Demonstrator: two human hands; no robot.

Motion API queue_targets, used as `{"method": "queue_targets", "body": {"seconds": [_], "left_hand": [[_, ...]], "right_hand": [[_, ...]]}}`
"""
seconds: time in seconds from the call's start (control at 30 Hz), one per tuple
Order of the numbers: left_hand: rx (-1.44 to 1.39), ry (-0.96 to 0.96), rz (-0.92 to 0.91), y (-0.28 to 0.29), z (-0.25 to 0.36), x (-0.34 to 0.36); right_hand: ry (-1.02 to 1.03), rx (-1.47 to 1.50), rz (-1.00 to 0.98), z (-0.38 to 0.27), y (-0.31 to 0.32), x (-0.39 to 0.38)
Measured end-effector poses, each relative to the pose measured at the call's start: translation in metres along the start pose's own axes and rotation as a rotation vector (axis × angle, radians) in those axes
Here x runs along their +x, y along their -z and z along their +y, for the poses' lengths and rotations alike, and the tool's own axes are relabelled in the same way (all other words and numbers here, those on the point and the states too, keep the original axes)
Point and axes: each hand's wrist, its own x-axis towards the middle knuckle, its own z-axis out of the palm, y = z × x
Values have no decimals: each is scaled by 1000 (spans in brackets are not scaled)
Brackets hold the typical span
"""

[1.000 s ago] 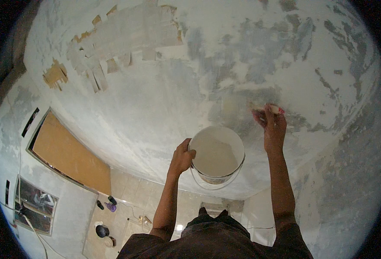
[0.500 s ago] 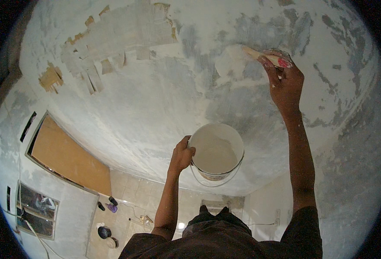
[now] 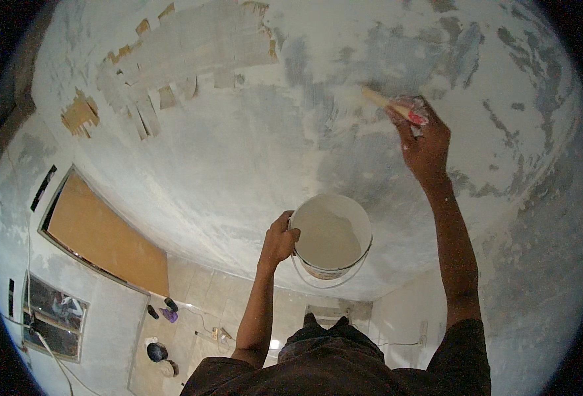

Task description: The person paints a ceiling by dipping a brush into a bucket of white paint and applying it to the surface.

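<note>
From afar I see the left hand (image 3: pixel 280 241) gripping a round white plastic bucket (image 3: pixel 345 203) by its rim, right of the fingers, seemingly for steadiness, while the right hand (image 3: pixel 426 137) pinches a pale, tapered, red-ended tool (image 3: pixel 383 101), tip beyond the fingers toward the blotchy grey-white wall (image 3: pixel 238 142).

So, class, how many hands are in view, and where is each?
2: the left hand grips the rim of the white bucket; the right hand, higher, holds a pale tool.
</note>
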Motion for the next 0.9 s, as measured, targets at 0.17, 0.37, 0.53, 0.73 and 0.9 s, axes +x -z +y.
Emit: {"method": "queue_targets", "body": {"seconds": [0.17, 0.37, 0.53, 0.73, 0.9], "left_hand": [[22, 42, 14, -3, 6, -2], [35, 5, 20, -4, 1, 2], [11, 23, 9, -4, 12, -2], [-10, -16, 24, -3, -8, 5], [-52, 77, -3, -9, -1, 5]], "right_hand": [[45, 12, -107, -14, 4, -7], [22, -33, -345, 4, -29, -31], [160, -137, -226, 2, -10, 20], [98, 66, -288, -13, -15, 3], [668, -240, -453, 29, -37, -79]]}}
